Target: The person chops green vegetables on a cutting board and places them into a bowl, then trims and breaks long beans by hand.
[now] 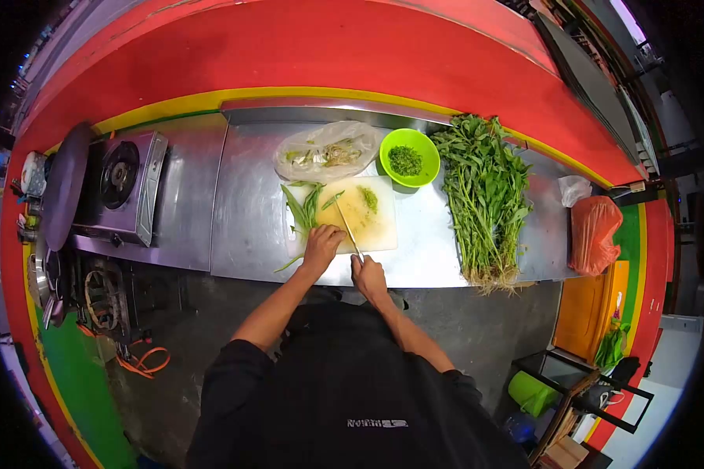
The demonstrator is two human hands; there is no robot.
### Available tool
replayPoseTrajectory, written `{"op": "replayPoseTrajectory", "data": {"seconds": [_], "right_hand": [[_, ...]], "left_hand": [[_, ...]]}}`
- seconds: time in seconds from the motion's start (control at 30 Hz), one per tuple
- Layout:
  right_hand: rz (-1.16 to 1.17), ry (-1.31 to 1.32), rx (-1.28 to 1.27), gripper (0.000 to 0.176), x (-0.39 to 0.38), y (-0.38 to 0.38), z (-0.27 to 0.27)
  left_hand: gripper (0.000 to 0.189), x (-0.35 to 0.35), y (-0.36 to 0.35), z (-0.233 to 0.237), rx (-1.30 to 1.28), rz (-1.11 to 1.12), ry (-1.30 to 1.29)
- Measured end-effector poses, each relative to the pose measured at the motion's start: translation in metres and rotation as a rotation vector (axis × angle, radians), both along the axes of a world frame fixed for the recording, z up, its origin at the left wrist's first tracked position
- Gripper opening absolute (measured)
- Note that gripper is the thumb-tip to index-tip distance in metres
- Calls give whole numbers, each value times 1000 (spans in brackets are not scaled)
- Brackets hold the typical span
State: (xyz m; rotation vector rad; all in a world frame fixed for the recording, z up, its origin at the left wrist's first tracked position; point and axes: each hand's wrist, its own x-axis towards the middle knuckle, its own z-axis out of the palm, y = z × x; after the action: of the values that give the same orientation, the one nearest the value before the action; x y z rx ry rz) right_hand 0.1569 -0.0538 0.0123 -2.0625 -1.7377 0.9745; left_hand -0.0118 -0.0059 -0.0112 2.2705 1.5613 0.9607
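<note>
A knife [347,224] is gripped by its handle in my right hand [369,277], its blade over the white cutting board [383,227]. My left hand [323,246] is closed on green leaves [310,205] at the board's left side, beside the blade. A small cut piece of leaf [333,199] lies near the knife tip, and chopped greens [368,200] sit on the board to the right. Behind the board, a green bowl [432,147] holds finely chopped greens [404,160]. Left of the bowl lies a clear plastic bag [289,157] with plant scraps inside.
A large bunch of leafy greens with roots [485,195] lies on the steel counter [242,203]. Farther right are a red plastic bag [594,234] and a small clear bag [573,190]. A gas stove [121,184] stands at the left. A red wall [328,47] rises behind.
</note>
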Motion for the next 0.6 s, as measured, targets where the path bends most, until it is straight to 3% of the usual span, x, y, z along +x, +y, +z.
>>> {"op": "replayPoseTrajectory", "data": {"seconds": [0.23,0.6], "right_hand": [[10,37,12,49,14,-18,-1],[28,-13,-5,48,9,-13,-6]], "left_hand": [[10,0,0,-4,-33,31,-110],[17,0,-1,-4,-33,3,-29]]}}
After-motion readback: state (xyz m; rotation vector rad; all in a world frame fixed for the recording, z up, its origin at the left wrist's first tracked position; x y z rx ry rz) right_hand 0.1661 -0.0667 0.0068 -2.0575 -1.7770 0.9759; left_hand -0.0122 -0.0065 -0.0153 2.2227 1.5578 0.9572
